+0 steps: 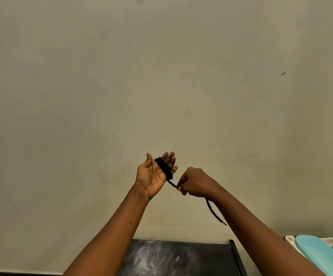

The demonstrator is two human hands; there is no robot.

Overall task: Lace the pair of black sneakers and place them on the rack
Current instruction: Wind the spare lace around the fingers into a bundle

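Nearest, the dark surface (181, 257) lies below both forearms. The right hand (196, 183) pinches the black lace (164, 168), its tail hanging below. The lace runs up-left to coils wound around the straight fingers of the left hand (152, 176), palm open. Beyond stands a plain wall (161, 76). No sneakers show.

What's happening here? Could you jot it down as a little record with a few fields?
left hand: raised, palm facing the camera, fingers straight
black shoelace: wound in a coil around the left hand's fingers, one end running to the right hand, the tail hanging below it
right hand: fingers curled, pinching the lace
dark surface: below the arms, with pale smudges
turquoise object: at the lower right edge
sneakers: not in view
backdrop: plain wall
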